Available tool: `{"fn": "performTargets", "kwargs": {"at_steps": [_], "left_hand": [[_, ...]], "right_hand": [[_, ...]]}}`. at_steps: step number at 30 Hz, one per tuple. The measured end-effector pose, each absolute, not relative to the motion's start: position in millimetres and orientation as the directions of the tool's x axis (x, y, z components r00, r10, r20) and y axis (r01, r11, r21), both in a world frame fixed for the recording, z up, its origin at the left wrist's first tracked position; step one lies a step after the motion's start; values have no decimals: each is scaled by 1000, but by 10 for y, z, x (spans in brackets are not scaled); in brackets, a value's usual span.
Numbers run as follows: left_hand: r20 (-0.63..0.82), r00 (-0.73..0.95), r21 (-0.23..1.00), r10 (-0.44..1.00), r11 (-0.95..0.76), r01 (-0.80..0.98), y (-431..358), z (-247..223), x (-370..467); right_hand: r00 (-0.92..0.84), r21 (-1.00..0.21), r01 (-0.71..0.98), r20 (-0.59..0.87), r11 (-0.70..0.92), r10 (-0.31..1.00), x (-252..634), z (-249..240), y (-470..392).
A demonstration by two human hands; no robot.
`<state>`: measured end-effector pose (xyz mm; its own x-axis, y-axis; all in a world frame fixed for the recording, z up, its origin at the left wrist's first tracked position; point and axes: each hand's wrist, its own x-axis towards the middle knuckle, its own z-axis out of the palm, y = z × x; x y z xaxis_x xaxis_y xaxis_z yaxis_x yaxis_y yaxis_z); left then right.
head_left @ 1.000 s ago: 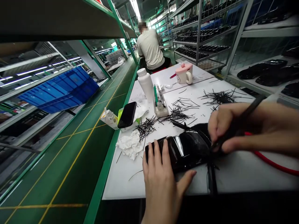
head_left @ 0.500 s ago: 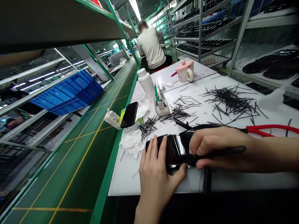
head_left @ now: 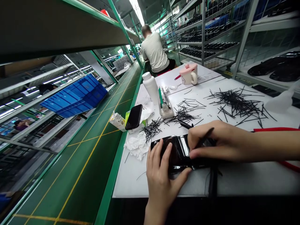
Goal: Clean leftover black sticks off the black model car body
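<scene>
A glossy black car-shaped shell (head_left: 176, 153) lies on the white table. My left hand (head_left: 160, 176) holds it down, fingers spread over the top and thumb along the near edge. Over the shell's right part, my right hand (head_left: 220, 140) is closed around a slim black pen-like tool (head_left: 207, 135), its end sticking up past the fingers. The working tip is hidden by the hand. Just beyond the shell lies another dark pointed tool (head_left: 185, 124). Red pliers handles (head_left: 274, 129) show beside my right forearm, which covers part of them.
Thin black strips (head_left: 236, 100) lie in piles. Nearby are crumpled tissue (head_left: 137, 146), a phone (head_left: 134, 117), a white bottle (head_left: 151, 87), a small tool tray (head_left: 167, 111) and a lidded mug (head_left: 188, 75). A green conveyor (head_left: 93, 140) runs left; a person (head_left: 154, 51) sits ahead.
My right hand has turned, so the tool's end now points up instead of out to the right. My left hand stays on the shell. The whole view has shifted slightly.
</scene>
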<state>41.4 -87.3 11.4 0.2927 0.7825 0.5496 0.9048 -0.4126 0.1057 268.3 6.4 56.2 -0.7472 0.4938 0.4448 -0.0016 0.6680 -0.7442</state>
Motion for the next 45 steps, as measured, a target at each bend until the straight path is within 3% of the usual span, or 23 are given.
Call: {"fn": "performTargets", "kwargs": {"at_steps": [5,10,14,18,21,27,29,31,32,34,35,37,42,45], "left_hand": [[571,292,98,767,-418,903,-864,104,391],[642,308,58,703,-444,894,-878,101,442],[761,269,114,590,-530,841,-906,101,633],[796,173,211,580,-533,820,-910,105,805],[814,148,217,561,-531,819,-913,98,845],[795,196,180,574,-533,827,-927,59,793],[785,213,183,581,-547,817,-900,69,750],[763,244,211,599,-587,782,-845,115,700],[740,281,223,611,-617,755,-807,156,676],[676,395,232,622,-688,688,-716,278,637],[640,456,232,619,-721,653,-666,359,625],[543,573,263,614,-772,578,-562,543,615],[92,671,531,736,-606,592,-331,926,627],[-26,652,661,758,-476,580,-240,962,630]], "right_hand": [[-792,-848,96,252,521,556,2657,673,118],[-749,-978,-17,151,209,645,2703,670,126],[-712,-996,-64,92,66,696,2767,665,89],[-667,-999,-41,7,-28,745,2811,691,41],[-661,-995,-71,-9,-75,751,2813,664,28],[-649,-979,-157,4,-129,761,2929,676,64],[-564,-987,-159,61,-36,824,3094,776,130],[-444,-980,-29,191,199,875,3310,874,224],[-391,-931,128,269,342,880,3420,900,275],[-398,-667,543,330,510,856,3607,872,366],[-430,-494,694,299,524,852,3676,814,400],[-499,-256,812,162,524,852,3767,636,441],[-548,-156,827,-5,540,837,3848,261,497],[-562,-145,819,-6,555,827,3793,273,589]]}}
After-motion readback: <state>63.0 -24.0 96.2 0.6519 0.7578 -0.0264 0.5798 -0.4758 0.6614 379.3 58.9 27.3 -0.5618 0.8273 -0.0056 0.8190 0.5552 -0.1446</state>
